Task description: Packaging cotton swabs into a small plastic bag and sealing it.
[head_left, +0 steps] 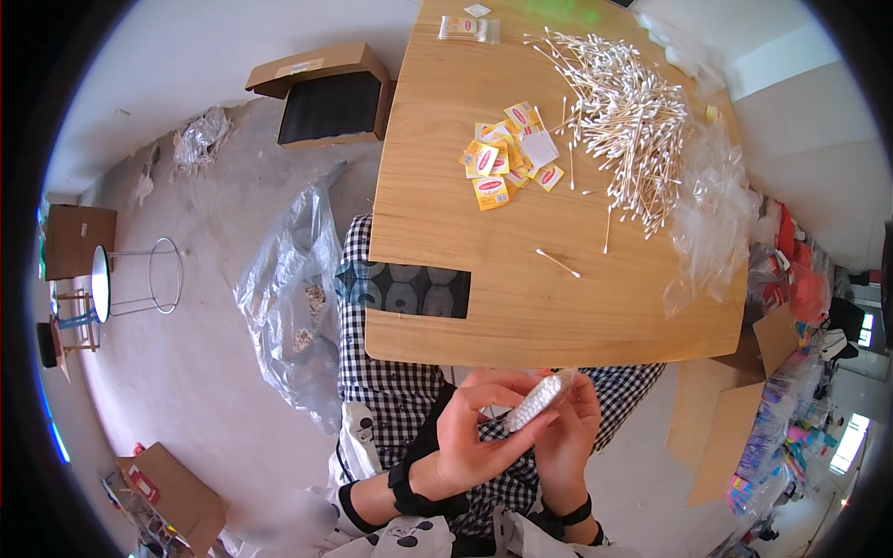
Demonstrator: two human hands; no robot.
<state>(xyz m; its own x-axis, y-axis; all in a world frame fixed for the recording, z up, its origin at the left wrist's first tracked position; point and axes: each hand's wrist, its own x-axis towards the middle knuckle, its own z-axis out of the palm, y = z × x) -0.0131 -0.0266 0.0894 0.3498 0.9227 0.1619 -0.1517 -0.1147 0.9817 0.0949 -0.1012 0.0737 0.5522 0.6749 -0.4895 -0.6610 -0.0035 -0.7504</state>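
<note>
Got both hands pinching a small clear packet of cotton swabs point(539, 398), left hand point(465, 437) at 9 o'clock, right hand point(569, 437) at 3, probably sealing next, needs steady grip.

The lower part of the bundle of cotton swabs point(538, 400) is covered by the fingers of the left hand point(470, 437) and the right hand point(569, 437). The print on the yellow packets point(502, 153) is too small to be told. The shelves point(791, 437) at the right rim are blurred and cut off.
</note>
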